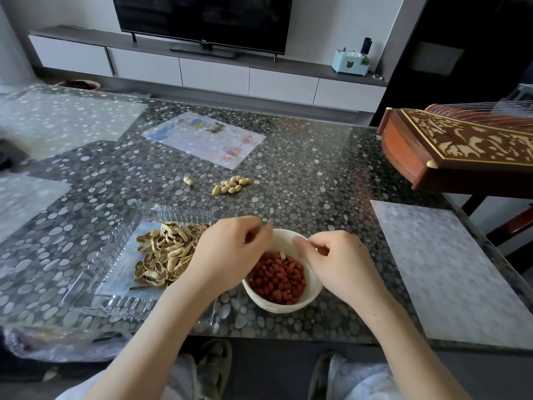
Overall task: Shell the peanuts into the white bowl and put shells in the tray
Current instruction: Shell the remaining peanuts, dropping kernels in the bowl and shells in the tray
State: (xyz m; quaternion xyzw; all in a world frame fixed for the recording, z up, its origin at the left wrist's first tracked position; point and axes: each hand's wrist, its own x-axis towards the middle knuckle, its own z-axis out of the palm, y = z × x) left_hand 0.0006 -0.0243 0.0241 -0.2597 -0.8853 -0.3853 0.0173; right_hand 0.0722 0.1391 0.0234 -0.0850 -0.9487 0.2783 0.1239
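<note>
Over one white bowl (pixel 288 308), left hand (pixel 230 252) and right hand (pixel 334 261) each pinch a shell scrap (pixel 250 237); beside the left, one tray (pixel 95 272) of shells (pixel 164 255); beyond, one lone peanut (pixel 188 180), one cluster (pixel 232 184).

Red-brown kernels (pixel 278 280) fill the white bowl (pixel 313 293); grey pebble-patterned table (pixel 302 174).
</note>
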